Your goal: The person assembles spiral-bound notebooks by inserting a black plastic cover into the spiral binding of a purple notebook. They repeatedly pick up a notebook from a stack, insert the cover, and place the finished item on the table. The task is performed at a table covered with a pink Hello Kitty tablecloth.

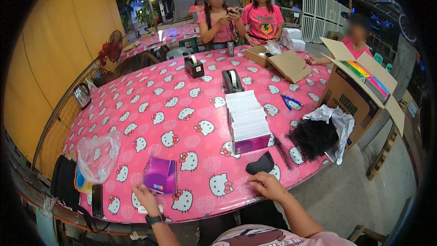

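Observation:
A purple spiral notebook (160, 176) lies on the pink patterned table cover in front of me. My left hand (146, 199) is at its lower left corner, fingers apart; I cannot tell whether they touch it. A small white slip (149, 210) lies partly under this hand. My right hand (267, 185) hovers near the table's front edge, loosely curled, with nothing seen in it. Just beyond it lies a dark, curved, soft-looking piece (260, 163). Behind that, a long row of notebooks (248, 120) stands packed together, white page edges up and a purple cover at the front.
Black spiral coils (314, 139) spill from a white bag at right, by a large open carton (353, 100). Blue-handled pliers (290, 102) and two tape dispensers (233, 82) lie farther back. At left are a plastic bag (99, 155) and phone (97, 200). Several people are across the table.

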### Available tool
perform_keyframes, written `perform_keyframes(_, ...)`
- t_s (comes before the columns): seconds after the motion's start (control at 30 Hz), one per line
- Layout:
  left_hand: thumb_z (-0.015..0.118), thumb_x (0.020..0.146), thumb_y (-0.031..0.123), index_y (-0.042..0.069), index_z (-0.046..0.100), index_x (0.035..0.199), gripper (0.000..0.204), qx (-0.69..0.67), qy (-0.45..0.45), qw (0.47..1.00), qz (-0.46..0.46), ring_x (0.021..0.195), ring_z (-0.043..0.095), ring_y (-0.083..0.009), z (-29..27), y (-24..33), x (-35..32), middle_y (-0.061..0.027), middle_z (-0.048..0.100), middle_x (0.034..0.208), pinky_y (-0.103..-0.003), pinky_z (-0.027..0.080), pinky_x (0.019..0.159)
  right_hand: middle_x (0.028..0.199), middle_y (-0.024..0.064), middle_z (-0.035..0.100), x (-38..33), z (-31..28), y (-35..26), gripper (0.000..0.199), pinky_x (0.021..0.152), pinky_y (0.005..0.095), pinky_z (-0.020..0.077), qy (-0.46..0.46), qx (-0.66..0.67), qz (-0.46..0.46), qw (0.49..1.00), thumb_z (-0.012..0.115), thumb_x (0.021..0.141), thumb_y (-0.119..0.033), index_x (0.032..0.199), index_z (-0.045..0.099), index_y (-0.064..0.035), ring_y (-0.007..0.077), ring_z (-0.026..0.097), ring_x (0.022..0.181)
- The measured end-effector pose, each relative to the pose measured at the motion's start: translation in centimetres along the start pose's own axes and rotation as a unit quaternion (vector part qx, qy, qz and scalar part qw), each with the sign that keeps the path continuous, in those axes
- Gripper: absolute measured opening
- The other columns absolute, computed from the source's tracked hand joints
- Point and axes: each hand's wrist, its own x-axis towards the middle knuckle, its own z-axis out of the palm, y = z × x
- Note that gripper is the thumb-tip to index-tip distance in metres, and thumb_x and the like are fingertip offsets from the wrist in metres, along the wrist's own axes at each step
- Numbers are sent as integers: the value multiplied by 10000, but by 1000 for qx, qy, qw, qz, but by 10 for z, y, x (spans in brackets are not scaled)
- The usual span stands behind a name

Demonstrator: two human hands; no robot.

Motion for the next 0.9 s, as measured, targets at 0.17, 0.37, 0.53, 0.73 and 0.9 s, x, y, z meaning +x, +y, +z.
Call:
perform_keyframes(0.17,679,767,138,-16,526,1007,324,383,-47,917,104,1147,425,-382,-16,20,-32,-260,443,1203,-449,358,968,878,142,617,-1,0,2,181,769,372,484,-13,-9,-3,1000,604,850,-128,993,636,-23,310,601,877)
perform_keyframes(0.37,755,680,386,73,483,1245,701,405,-93,885,210,1282,304,-434,43,43,-10,-246,367,1341,-561,306,1014,900,130,631,5,10,-8,177,763,359,484,-4,20,-37,999,610,842,-112,994,643,-26,296,604,867)
perform_keyframes(0.53,775,573,453,154,410,1353,911,487,-235,832,125,1314,267,-435,62,45,-7,-183,312,1415,-604,359,956,890,134,625,-3,4,-4,181,766,365,483,10,9,-27,1000,610,839,-111,996,643,-28,302,603,869)
perform_keyframes(0.73,766,571,452,203,419,1366,903,487,-231,828,156,1287,295,-461,71,43,-1,-184,312,1419,-610,379,935,952,134,639,-6,-14,9,178,809,358,468,118,-23,-5,993,623,818,-91,982,650,-27,290,592,908)
perform_keyframes(0.9,738,595,477,203,489,1317,811,520,-297,788,140,1203,387,-468,77,54,15,-177,363,1392,-559,435,898,1096,137,579,6,-23,18,275,894,392,429,104,-110,-47,987,640,770,-69,1042,620,-40,324,520,1039)
